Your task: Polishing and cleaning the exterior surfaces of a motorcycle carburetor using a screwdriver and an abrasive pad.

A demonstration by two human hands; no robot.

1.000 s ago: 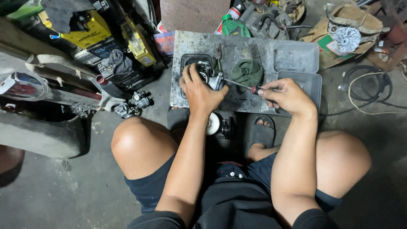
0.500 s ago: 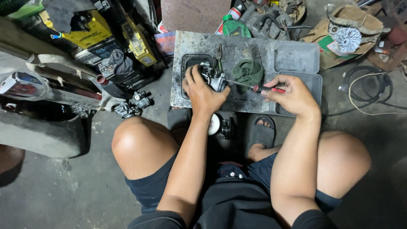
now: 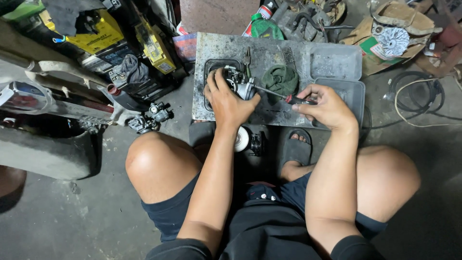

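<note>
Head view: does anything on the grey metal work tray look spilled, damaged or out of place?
Nothing stands out. The left hand steadies a small metal engine part; the right hand holds a red-handled screwdriver to it, beside a green rag.

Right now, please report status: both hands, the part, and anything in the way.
Left hand grips small metal engine part. Right hand holds screwdriver, tip at part. Green rag lies just behind shaft.

carburetor [image 3: 239, 83]: small grey metal body, held over a black tray
screwdriver [image 3: 288, 97]: red-black handle, thin shaft lying level, tip at carburetor
</note>
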